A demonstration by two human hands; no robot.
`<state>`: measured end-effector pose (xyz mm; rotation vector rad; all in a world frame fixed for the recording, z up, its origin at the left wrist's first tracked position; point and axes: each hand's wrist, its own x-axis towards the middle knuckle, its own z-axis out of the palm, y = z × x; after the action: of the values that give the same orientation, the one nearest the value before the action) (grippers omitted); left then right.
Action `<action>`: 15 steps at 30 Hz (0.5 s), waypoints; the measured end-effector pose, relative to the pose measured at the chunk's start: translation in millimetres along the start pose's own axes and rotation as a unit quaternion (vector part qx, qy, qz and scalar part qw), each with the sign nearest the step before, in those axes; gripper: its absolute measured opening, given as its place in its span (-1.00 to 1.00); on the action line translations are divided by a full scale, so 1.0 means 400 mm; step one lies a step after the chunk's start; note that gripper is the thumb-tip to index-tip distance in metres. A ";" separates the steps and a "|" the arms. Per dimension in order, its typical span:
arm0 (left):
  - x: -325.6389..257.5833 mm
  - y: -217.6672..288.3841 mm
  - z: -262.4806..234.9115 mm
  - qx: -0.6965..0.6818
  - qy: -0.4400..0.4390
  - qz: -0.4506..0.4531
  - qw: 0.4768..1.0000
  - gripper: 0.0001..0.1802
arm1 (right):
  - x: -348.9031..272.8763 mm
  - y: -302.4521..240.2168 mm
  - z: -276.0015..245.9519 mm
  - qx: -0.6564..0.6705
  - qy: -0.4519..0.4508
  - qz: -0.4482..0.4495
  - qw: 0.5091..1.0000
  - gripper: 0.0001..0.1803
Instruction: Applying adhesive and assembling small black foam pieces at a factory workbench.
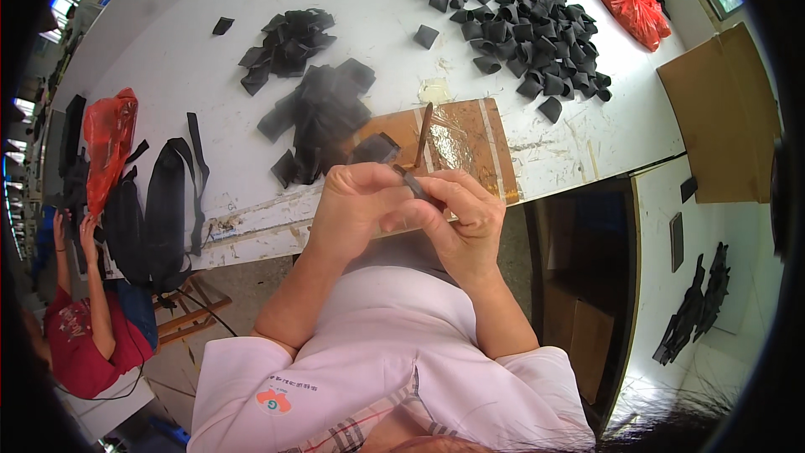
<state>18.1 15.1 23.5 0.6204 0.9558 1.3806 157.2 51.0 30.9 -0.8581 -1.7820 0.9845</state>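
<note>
My left hand (356,205) and my right hand (461,214) meet at the table's near edge, fingertips pinching a small folded piece of black fabric (414,184) between them. Just beyond them lies a brown board (486,138) with strips of clear tape. A thin brown stick-like tool (424,130) rises from it, partly hidden by my hands at its lower end. Another black fabric piece (375,148) rests on the board's left part. Left of that spreads a heap of flat black pieces (314,109), somewhat blurred.
A big pile of folded black pieces (537,29) covers the far right, with a smaller pile (289,44) at far left. Red plastic bags (633,10) sit at both sides. Black straps (168,201) lie left, near a co-worker in red (84,340). A cardboard box (721,113) stands right.
</note>
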 end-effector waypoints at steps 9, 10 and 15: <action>0.004 -0.052 0.013 0.410 0.172 0.248 0.861 -0.96 | -0.001 0.014 0.018 -0.208 -0.011 -0.113 0.972 -0.69; 0.008 -0.062 0.018 0.467 0.192 0.283 0.815 -0.92 | -0.001 0.028 0.027 -0.255 -0.002 -0.152 0.955 -0.64; 0.033 -0.081 0.018 0.382 0.236 0.256 0.856 -0.90 | 0.007 0.063 0.043 -0.298 0.026 -0.142 0.944 -0.64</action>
<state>40.2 24.9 -2.6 1.2301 1.8796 1.6378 144.1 59.9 4.9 -0.9356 -2.1182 0.2230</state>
